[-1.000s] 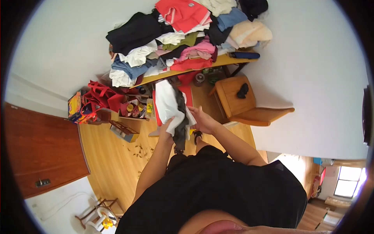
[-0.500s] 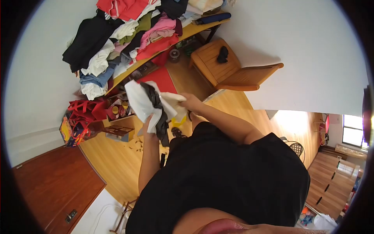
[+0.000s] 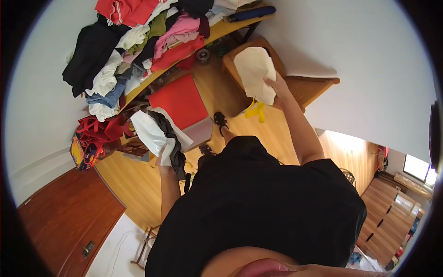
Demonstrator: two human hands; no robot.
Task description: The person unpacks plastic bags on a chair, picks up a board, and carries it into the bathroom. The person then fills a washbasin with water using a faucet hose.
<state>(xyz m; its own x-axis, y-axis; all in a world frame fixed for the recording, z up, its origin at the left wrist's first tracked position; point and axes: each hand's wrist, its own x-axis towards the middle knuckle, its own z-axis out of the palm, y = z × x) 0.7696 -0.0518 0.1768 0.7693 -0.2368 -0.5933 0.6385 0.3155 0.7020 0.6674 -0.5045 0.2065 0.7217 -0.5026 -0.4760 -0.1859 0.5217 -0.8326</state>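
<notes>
My left hand (image 3: 164, 160) is closed around a bundle of white plastic bags (image 3: 148, 134) and a black plastic bag (image 3: 169, 131); the bundle partly hides its fingers. Off to the right, my right hand (image 3: 278, 88) grips the edge of a flat cream bag (image 3: 255, 71) from which yellow straps (image 3: 255, 111) hang. That cream bag is held over the wooden chair (image 3: 300, 90) and covers much of its seat.
A heap of clothes (image 3: 134, 41) covers the table (image 3: 217, 34) along the wall. Below it stands a red-topped box (image 3: 180, 101). Red bags (image 3: 99, 129) sit at the left, near a brown door (image 3: 69, 226). A dark blue umbrella-like roll (image 3: 251, 14) lies at the table's end.
My hands have moved apart. The right one has carried the cream bag up and right to the chair, while the left one has shifted slightly left with the white and black bags.
</notes>
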